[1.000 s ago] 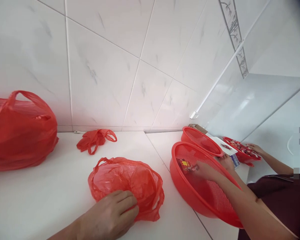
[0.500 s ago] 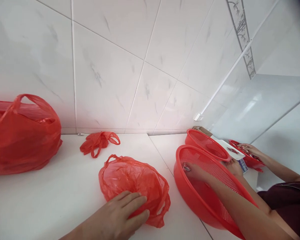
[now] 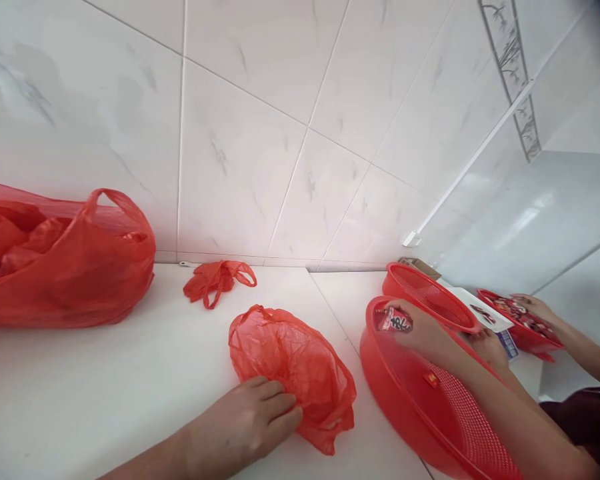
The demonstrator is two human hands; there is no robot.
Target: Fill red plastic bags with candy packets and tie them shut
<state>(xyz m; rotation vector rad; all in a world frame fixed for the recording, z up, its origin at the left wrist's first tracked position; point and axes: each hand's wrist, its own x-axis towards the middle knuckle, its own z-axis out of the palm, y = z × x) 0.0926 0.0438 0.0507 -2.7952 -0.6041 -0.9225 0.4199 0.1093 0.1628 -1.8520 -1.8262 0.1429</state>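
Observation:
My left hand has its fingers curled over the near edge of a red plastic bag, which lies with its mouth spread open on the white table. My right hand is at the far rim of a large red plastic colander. It grips small red packets printed in white and black; how many is unclear. One more red packet rests in the colander's bottom.
A full red carrier bag stands at left; a crumpled red bag lies near the wall. Behind my colander is a second red colander. At right a co-worker's hand reaches into a red basket of packets, beside a white tray.
My left fingers, stretched across the bag before, are now curled at its edge. My right hand has risen toward the colander's rim, with the packets showing more. The view has turned slightly left.

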